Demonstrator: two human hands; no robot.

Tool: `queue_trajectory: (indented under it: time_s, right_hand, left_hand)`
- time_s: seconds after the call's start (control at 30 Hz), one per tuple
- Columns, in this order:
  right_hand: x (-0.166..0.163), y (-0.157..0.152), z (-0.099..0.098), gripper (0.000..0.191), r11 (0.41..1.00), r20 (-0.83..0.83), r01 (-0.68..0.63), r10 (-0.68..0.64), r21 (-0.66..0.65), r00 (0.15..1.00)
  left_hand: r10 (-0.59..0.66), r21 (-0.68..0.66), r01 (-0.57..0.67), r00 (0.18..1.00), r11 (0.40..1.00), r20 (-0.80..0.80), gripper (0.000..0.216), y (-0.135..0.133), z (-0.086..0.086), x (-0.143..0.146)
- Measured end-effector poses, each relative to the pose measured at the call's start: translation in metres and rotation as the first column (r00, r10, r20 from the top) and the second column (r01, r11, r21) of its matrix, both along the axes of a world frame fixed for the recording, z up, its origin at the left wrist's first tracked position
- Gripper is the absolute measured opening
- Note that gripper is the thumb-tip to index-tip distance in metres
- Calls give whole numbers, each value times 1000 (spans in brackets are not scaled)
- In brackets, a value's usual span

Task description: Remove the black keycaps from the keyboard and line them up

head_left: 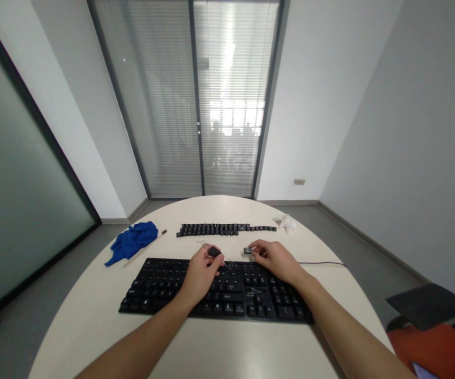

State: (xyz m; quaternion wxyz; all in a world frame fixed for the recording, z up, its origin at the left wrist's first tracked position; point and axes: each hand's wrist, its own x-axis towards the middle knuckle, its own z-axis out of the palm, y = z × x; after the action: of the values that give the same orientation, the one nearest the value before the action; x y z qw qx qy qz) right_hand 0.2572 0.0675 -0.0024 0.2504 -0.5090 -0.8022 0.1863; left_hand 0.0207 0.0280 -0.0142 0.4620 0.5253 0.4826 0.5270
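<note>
My left hand (201,268) is closed around a keycap puller (214,251), which has a black body and thin wire loops sticking out at both ends. It hovers over the upper middle of a black keyboard (231,297) lying across the table. To the right, the fingertips of my right hand (270,255) pinch a small dark keycap (247,251) just beyond the keyboard's far edge. Whether that keycap touches the table I cannot tell. Behind both hands, loose black keycaps (211,229) lie in rows, with a single line trailing off to the right.
On the round cream table (211,350), a crumpled blue cloth (134,241) and a thin brush (144,249) lie at left. A crumpled white tissue (286,223) sits at the far right. The cable (322,262) runs over the right edge, near an orange chair (432,350).
</note>
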Motion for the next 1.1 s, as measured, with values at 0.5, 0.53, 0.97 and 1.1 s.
queue_trajectory:
  time_s: [0.5, 0.53, 0.97, 1.1]
  right_hand:
    - [-17, 48, 9, 27, 959, 436, 253, -282, 125, 855]
    - [-19, 52, 8, 27, 958, 443, 256, -286, 128, 850]
    - [-30, 59, -5, 30, 953, 426, 240, -298, 185, 854]
    - [-30, 59, -5, 30, 953, 420, 240, -298, 187, 857]
  left_hand:
    - [-74, 42, 78, 993, 996, -92, 21, -1, 2, 2]
    - [-70, 44, 75, 993, 996, -99, 21, -1, 2, 2]
    - [-77, 57, 86, 986, 995, -146, 21, 1, -2, 2]
    - [-73, 56, 83, 984, 995, -162, 21, 1, 0, 3]
